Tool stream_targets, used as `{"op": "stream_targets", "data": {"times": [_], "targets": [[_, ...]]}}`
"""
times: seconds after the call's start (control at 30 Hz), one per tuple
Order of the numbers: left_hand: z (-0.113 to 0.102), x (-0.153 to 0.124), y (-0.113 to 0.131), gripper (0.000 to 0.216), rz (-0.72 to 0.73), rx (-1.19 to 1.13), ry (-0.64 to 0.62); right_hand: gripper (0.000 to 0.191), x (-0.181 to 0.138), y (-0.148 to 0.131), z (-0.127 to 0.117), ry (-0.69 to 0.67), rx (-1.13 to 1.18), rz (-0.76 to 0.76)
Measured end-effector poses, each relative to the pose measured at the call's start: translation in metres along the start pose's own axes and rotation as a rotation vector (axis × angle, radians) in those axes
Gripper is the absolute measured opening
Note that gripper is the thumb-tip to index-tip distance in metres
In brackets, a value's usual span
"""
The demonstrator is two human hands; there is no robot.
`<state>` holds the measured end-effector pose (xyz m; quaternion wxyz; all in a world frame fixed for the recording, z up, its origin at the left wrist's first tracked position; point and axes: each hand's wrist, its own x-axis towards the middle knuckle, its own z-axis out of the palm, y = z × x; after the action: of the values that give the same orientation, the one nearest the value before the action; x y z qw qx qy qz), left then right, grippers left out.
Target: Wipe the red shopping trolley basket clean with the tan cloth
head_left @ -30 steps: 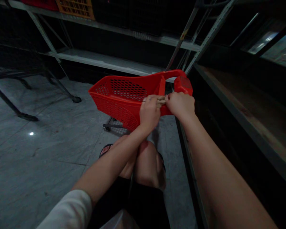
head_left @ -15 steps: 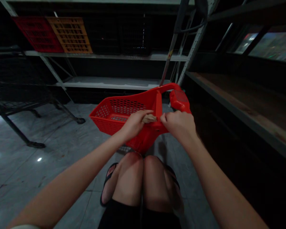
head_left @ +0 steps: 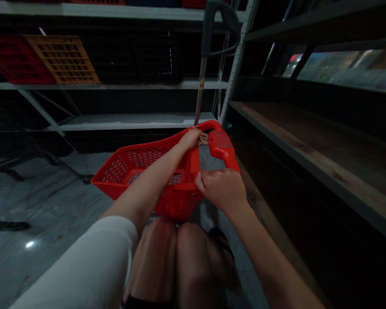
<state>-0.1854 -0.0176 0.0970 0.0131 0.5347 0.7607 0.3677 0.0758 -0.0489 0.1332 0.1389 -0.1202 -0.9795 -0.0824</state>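
Observation:
A red plastic shopping cart with a perforated basket stands just beyond my knees. My left hand reaches across the basket to its far back edge, closed on a crumpled beige cloth that lies near the far side of the handle. My right hand is wrapped round the near side bar of the cart's handle, thumb toward the basket. Between the two hands is the handle's thick red grip block. The fingertips of my left hand are partly hidden.
A white metal rack runs behind the cart, with a yellow crate and a red crate on it. A grey-handled pole leans there. Wooden shelving lines the right. A dark trolley stands left.
My left hand has moved with the cloth from the near back edge to the far one. My right hand keeps hold of the handle. The view has shifted rightward, toward the wooden shelving.

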Motion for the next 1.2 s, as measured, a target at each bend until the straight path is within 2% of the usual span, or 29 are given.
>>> {"op": "stream_targets", "data": {"times": [0.1, 0.2, 0.27, 0.33, 0.47, 0.53, 0.57, 0.67, 0.8, 0.87, 0.93, 1.0, 1.07, 1.2], "targets": [[0.001, 0.015, -0.002, 0.023, -0.025, 0.093, -0.01, 0.053, 0.006, 0.006, 0.002, -0.003, 0.007, 0.06], [0.003, 0.005, 0.003, 0.026, -0.022, 0.17, -0.025, 0.055, 0.012, 0.014, 0.006, 0.025, 0.011, 0.147], [0.002, -0.018, 0.012, 0.025, -0.003, 0.2, -0.052, 0.054, 0.013, 0.017, 0.008, 0.038, 0.017, 0.183], [0.0, -0.051, 0.025, 0.025, 0.022, 0.213, -0.078, 0.054, 0.012, 0.019, 0.007, 0.041, 0.023, 0.197], [-0.012, -0.127, 0.054, 0.034, 0.242, 0.08, -0.188, 0.054, 0.005, 0.016, 0.002, 0.018, 0.031, 0.214], [-0.018, -0.148, 0.059, 0.033, 0.293, 0.036, -0.212, 0.056, 0.003, 0.013, 0.0, 0.005, 0.029, 0.208], [-0.02, -0.151, 0.058, 0.031, 0.263, 0.053, -0.206, 0.057, 0.003, 0.013, 0.0, 0.003, 0.026, 0.209], [-0.02, -0.126, 0.036, 0.034, 0.115, 0.144, -0.157, 0.058, 0.007, 0.012, 0.001, -0.001, 0.014, 0.224], [-0.01, -0.051, -0.003, 0.044, -0.029, 0.15, -0.039, 0.054, 0.014, 0.019, 0.001, -0.046, -0.012, 0.211], [-0.006, -0.019, -0.013, 0.039, -0.094, 0.145, 0.003, 0.05, 0.017, 0.024, 0.0, -0.08, -0.004, 0.174], [-0.002, -0.002, -0.015, 0.036, -0.128, 0.147, 0.012, 0.049, 0.02, 0.029, -0.001, -0.105, 0.004, 0.138], [0.001, -0.001, -0.011, 0.037, -0.14, 0.161, -0.002, 0.05, 0.022, 0.03, -0.002, -0.125, -0.002, 0.123], [0.003, -0.013, -0.003, 0.04, -0.131, 0.183, -0.031, 0.051, 0.023, 0.028, -0.003, -0.15, -0.002, 0.125], [0.0, -0.067, 0.023, 0.043, -0.045, 0.195, -0.117, 0.049, 0.023, 0.021, -0.006, -0.174, 0.048, 0.16]]}}
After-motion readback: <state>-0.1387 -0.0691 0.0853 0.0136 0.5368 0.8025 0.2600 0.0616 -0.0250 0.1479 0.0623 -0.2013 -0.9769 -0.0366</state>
